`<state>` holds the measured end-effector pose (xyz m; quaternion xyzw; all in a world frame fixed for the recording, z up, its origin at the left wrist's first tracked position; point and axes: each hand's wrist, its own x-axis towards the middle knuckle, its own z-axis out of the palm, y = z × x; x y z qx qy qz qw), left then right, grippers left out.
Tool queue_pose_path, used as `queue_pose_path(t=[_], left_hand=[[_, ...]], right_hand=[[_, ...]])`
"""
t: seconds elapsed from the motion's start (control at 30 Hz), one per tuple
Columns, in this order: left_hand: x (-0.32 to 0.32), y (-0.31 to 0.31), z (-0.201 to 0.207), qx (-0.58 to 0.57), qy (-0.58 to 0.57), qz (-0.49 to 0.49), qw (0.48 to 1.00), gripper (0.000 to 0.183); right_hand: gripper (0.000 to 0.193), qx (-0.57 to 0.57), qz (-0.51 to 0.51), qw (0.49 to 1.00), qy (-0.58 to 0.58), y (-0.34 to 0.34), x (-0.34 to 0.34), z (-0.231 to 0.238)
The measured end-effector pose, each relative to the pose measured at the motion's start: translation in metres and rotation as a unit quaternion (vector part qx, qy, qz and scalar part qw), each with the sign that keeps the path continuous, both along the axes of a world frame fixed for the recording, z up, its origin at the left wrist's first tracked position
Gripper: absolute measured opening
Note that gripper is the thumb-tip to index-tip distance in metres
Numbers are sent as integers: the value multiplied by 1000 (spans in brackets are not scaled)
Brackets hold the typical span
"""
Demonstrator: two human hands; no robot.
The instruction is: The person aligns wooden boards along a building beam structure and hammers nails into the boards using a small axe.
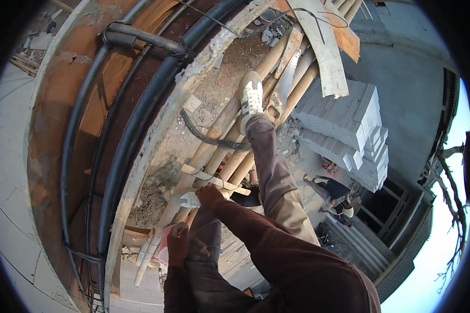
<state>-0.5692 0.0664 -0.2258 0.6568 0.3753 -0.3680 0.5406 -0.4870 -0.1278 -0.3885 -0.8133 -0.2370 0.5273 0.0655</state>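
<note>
My right hand (210, 197) is closed at the lower end of a short wooden crosspiece (214, 178), beside my left shoe (189, 199); what its fingers hold is hidden. Lower and to the left, my left hand (178, 243) has its fingers curled; anything in them is too small to make out. Thin wire crosses the crosspiece, which lies over long wooden poles (206, 149). My right shoe (251, 98) stands on these poles farther up. A bundle of dark wire (214, 140) hangs across them. Near that shoe lies a handsaw (283, 93) with a wooden handle.
To my left rises a curved form of boards with black pipes (132, 135) and a rough pale edge (156, 136). A loose grey plank (325, 55) crosses the poles at the top. Far below are rubble, stacked pale blocks (344, 117) and another person (337, 192).
</note>
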Motion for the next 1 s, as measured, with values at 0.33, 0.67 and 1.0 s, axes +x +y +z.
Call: queue_pose_path(t=[0.33,0.67,1.0], left_hand=[[-8,-6,4,3,53,15,998,46],[-5,-2,0,10,20,6,1000,36],[-14,-10,-14,48,8,226,973,48]], right_hand=[[28,-122,-209,962,-128,-44,41,-50],[21,-89,-91,992,22,-36,37,-47],[25,-1,95,986,136,45,1,159]])
